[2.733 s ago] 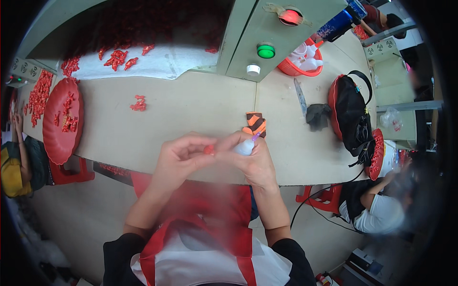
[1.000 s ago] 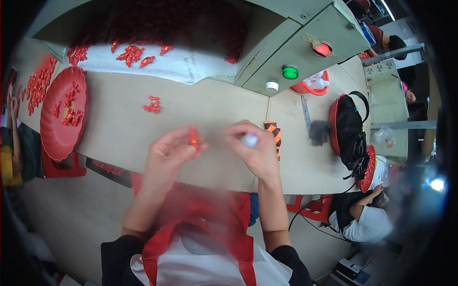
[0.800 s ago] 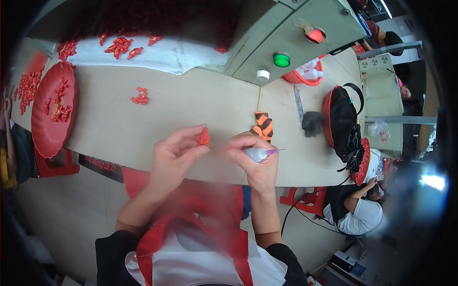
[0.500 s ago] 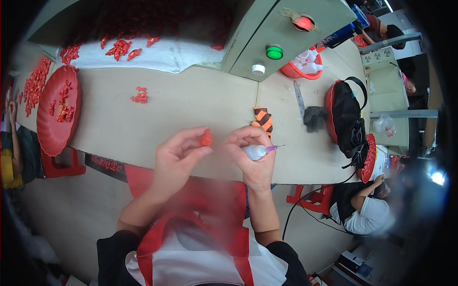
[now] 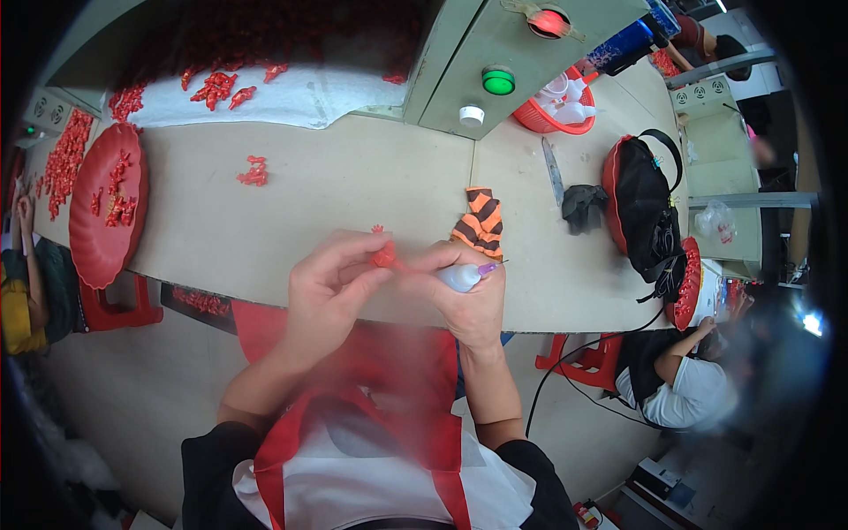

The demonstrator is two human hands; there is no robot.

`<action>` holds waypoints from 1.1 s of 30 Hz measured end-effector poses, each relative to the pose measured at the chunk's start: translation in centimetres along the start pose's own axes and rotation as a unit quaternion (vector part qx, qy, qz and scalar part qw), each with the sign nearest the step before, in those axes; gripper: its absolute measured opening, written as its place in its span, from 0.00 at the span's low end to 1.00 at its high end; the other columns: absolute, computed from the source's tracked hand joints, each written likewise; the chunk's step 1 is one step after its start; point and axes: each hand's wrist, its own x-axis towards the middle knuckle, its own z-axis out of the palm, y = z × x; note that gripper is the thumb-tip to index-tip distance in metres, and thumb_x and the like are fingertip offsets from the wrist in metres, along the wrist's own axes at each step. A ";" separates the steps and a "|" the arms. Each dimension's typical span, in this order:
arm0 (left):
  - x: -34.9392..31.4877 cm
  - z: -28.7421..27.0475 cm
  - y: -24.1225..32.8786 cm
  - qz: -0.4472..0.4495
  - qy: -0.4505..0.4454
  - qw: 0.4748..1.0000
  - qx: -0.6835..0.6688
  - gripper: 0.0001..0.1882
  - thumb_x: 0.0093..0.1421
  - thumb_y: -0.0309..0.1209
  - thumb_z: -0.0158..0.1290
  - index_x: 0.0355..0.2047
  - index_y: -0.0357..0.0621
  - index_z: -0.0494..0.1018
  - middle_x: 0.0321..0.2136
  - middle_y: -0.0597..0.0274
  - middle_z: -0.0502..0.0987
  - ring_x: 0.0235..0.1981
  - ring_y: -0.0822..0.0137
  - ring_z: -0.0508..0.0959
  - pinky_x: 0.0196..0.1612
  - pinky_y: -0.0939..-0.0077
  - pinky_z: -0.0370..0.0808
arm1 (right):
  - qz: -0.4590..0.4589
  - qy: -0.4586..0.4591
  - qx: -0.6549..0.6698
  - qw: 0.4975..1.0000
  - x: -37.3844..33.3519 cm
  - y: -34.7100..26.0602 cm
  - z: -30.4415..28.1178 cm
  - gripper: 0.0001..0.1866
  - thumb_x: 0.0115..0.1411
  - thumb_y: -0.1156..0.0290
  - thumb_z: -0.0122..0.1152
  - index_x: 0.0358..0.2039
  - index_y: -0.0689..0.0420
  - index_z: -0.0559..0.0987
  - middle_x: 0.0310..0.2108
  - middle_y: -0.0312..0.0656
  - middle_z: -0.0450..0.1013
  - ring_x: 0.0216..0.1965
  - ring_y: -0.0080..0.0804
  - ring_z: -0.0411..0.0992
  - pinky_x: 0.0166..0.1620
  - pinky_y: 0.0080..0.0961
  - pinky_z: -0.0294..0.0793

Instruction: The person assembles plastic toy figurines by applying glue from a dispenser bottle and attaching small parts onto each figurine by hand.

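Note:
Between thumb and fingers of my left hand [image 5: 329, 287] is a small red figurine [image 5: 385, 255], its top poking up past the fingertips. My right hand [image 5: 473, 309] is closed around a small translucent squeeze bottle [image 5: 459, 278] with a purple needle tip [image 5: 488, 268] that points to the right. The thumb and forefinger of that hand reach to the figurine's right side; whether they pinch a part of it is blurred. An orange and brown striped cloth piece [image 5: 481, 225] lies just beyond my right hand. Other small red figurines [image 5: 253, 171] lie farther off on the table.
A red scalloped tray [image 5: 84, 238] with figurines stands at the left. Behind is a green metal box [image 5: 495, 40] with lit buttons beside a figurine heap on white cloth [image 5: 291, 102]. At right are a red basket [image 5: 530, 119] of bottles, a knife [image 5: 553, 172] and a black bag [image 5: 640, 203].
My right hand has moved left, so its fingertips meet the figurine in my left hand. The bottle has moved with it. More of the striped cloth shows.

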 end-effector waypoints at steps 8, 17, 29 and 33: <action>0.1 -0.2 0.4 0.021 -0.012 0.999 0.030 0.15 0.53 0.13 0.49 0.42 0.34 0.71 0.38 0.56 0.71 0.40 0.66 0.75 0.44 0.76 0.76 | -0.005 -0.008 -0.048 0.999 -0.1 0.2 -0.1 0.09 0.46 0.78 0.68 0.27 0.63 0.75 0.25 0.37 0.74 0.28 0.19 0.71 0.32 0.15 0.70; -0.1 -0.4 1.1 -0.033 -0.039 0.998 0.040 0.17 0.52 0.13 0.49 0.42 0.35 0.72 0.38 0.56 0.71 0.39 0.67 0.75 0.42 0.77 0.76 | -0.017 -0.040 -0.073 0.996 0.7 0.5 -1.1 0.16 0.40 0.75 0.73 0.22 0.59 0.70 0.24 0.32 0.69 0.26 0.17 0.67 0.30 0.16 0.68; -0.2 -0.1 1.7 -0.052 -0.059 0.997 0.014 0.18 0.50 0.13 0.51 0.43 0.33 0.72 0.40 0.55 0.70 0.40 0.68 0.75 0.42 0.77 0.76 | 0.096 -0.094 0.038 0.990 1.5 1.4 -1.7 0.27 0.32 0.73 0.78 0.27 0.55 0.66 0.22 0.33 0.68 0.27 0.18 0.67 0.31 0.16 0.68; -0.1 0.0 2.1 -0.062 -0.069 0.995 0.022 0.19 0.49 0.13 0.51 0.44 0.34 0.72 0.41 0.55 0.70 0.41 0.67 0.74 0.43 0.77 0.76 | 0.103 -0.112 0.038 0.988 1.5 1.4 -1.5 0.29 0.32 0.73 0.79 0.29 0.55 0.65 0.22 0.33 0.68 0.27 0.18 0.67 0.30 0.16 0.68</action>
